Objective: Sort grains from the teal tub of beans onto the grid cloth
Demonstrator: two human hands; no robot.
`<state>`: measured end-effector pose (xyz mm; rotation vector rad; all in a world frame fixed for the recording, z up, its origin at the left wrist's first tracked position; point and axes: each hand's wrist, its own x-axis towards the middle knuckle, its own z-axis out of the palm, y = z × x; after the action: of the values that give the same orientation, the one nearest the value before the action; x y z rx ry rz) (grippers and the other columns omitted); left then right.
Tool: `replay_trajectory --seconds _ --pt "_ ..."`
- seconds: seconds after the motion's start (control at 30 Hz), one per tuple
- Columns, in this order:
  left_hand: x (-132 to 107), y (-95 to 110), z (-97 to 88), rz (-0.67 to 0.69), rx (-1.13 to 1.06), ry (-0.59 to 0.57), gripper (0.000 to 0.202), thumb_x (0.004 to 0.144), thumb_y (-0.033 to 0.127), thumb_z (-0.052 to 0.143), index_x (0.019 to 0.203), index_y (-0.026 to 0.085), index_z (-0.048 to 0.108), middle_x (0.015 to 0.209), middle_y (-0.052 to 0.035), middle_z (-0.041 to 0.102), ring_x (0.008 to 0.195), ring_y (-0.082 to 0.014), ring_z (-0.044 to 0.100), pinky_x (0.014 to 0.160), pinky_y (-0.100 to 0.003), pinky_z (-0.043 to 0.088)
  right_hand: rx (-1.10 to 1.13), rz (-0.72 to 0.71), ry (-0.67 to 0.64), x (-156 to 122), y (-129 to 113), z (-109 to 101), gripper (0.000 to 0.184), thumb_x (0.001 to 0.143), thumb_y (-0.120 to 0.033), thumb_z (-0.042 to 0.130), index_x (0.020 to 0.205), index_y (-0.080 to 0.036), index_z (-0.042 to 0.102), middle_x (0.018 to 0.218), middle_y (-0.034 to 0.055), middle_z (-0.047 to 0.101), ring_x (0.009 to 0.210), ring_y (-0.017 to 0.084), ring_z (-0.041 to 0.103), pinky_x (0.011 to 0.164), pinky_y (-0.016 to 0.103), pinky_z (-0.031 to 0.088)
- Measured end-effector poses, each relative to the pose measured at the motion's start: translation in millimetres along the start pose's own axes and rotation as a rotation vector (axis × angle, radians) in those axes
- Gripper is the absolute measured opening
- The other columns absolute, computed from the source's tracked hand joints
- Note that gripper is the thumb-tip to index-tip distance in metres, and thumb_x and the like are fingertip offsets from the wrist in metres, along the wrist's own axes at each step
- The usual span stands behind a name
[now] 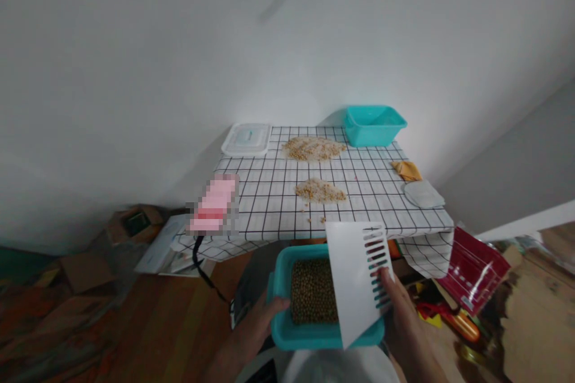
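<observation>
A teal plastic tub (281,269) sits low in front of my body, just off the table's front edge, with many small round greenish-brown beans (312,293) in it. My left hand (258,326) grips its left rim, thumb on top and the other fingers mostly hidden. In my right hand (399,302) is a white slotted plastic sheet (353,281), pinched by its slotted right edge. It tilts over the right part of the tub and hides some of the beans.
On the checked tablecloth (265,191) lie two heaps of pale grains, one far (313,148), one near (320,190). Around them are a white lid (247,139), another teal tub (374,127), a yellow cloth (407,170), a pale folded cloth (423,194) and a pixelated pink object (215,202).
</observation>
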<state>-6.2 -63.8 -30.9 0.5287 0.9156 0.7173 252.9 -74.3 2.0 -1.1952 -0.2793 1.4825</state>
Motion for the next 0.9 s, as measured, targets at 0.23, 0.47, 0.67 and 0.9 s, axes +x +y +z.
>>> replay_trajectory --seconds 0.23,0.47,0.67,0.9 --pt "5.9 24.6 5.3 -0.117 0.248 0.094 0.059 0.085 0.035 0.055 0.139 0.019 0.040 0.123 -0.0105 0.066 0.110 -0.0312 0.062 0.087 -0.045 0.051 -0.079 -0.386 0.105 38.3 -63.4 -16.6 0.018 0.079 -0.043 0.067 0.092 -0.031 0.066 0.089 -0.0019 0.070 0.076 0.018 0.065 0.066 0.030 0.055" --pt "7.8 39.6 7.9 -0.133 0.301 0.050 0.059 0.085 0.044 0.054 0.137 0.018 0.044 0.123 -0.0124 0.066 0.106 -0.0326 0.064 0.085 -0.045 0.051 -0.694 -0.715 -0.013 49.3 -103.7 10.3 0.040 0.071 -0.038 0.075 0.107 -0.027 0.061 0.094 0.0038 0.069 0.073 0.020 0.064 0.058 0.028 0.053" --pt "11.4 43.8 13.0 -0.090 0.352 0.062 0.053 0.084 0.040 0.056 0.132 0.018 0.052 0.119 -0.0092 0.069 0.110 -0.0305 0.062 0.094 -0.043 0.047 -1.174 -0.957 -0.149 68.3 -120.0 21.7 0.027 0.083 -0.041 0.063 0.105 -0.026 0.068 0.096 0.0042 0.072 0.082 0.023 0.065 0.073 0.034 0.051" --pt "19.3 40.8 15.0 -0.092 0.356 0.059 0.052 0.084 0.042 0.053 0.131 0.019 0.052 0.123 -0.0109 0.066 0.110 -0.0311 0.062 0.092 -0.045 0.048 -1.177 -0.914 -0.389 88.8 -121.1 40.8 0.030 0.088 -0.045 0.055 0.102 -0.024 0.070 0.096 0.0024 0.073 0.083 0.023 0.066 0.074 0.032 0.051"
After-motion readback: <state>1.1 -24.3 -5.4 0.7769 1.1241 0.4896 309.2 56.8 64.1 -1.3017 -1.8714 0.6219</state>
